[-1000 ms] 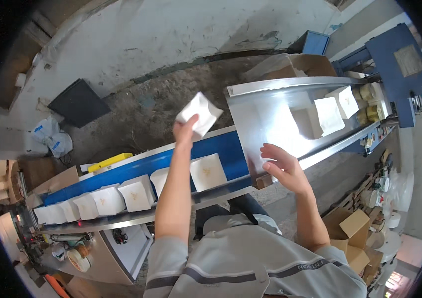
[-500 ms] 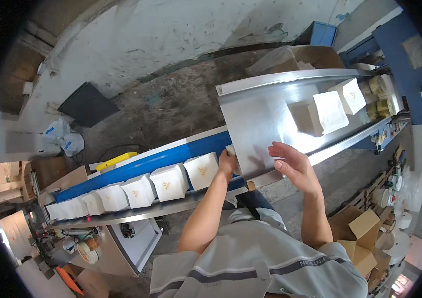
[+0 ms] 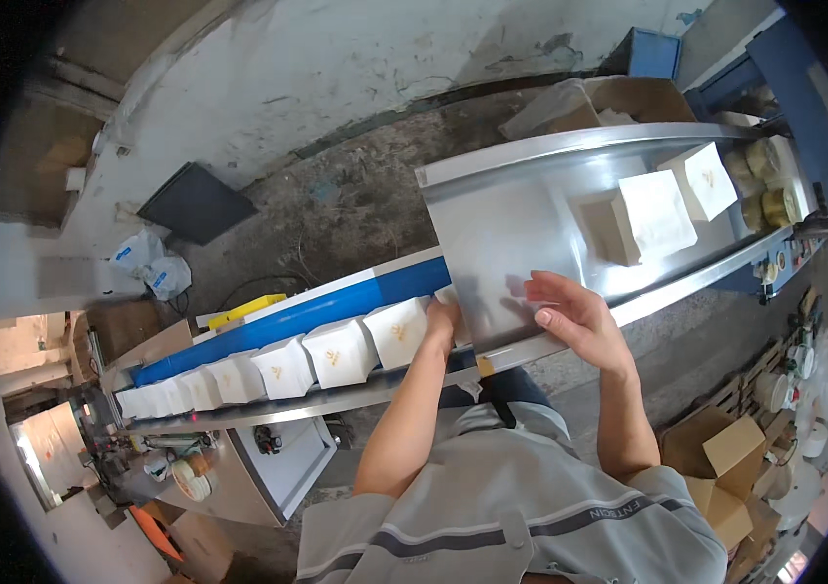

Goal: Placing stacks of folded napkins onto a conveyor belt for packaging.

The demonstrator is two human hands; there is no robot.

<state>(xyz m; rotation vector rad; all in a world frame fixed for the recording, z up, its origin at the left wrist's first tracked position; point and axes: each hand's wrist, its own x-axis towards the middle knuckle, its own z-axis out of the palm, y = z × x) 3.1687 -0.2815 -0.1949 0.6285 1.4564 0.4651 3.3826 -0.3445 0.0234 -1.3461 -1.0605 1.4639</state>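
Observation:
A row of white paper napkin stacks (image 3: 339, 351), with small gold prints on their faces, stands along the blue conveyor belt (image 3: 336, 310). At the row's right end my left hand (image 3: 443, 321) is closed around another white napkin stack (image 3: 462, 332), mostly hidden by the hand and the metal edge. My right hand (image 3: 577, 319) hovers over the near edge of the shiny metal tray (image 3: 501, 224), holding nothing, its fingers stretched and thumb apart. Farther right on that tray lie two more white stacks: a larger one (image 3: 655, 216) and another (image 3: 700, 182) behind it.
Yellowish rollers (image 3: 770, 207) sit at the tray's far right end, beside blue machinery (image 3: 808, 117). An open cardboard box (image 3: 716, 467) stands at lower right. Beyond the belt are a yellow part (image 3: 246, 310), a dark panel (image 3: 197, 202) and white plastic bags (image 3: 153, 263).
The whole view has swung slightly, shifting the belt and its row rightward in the picture. My left hand stays at the end stack; my right hand remains over the tray edge, fingers slightly more bent.

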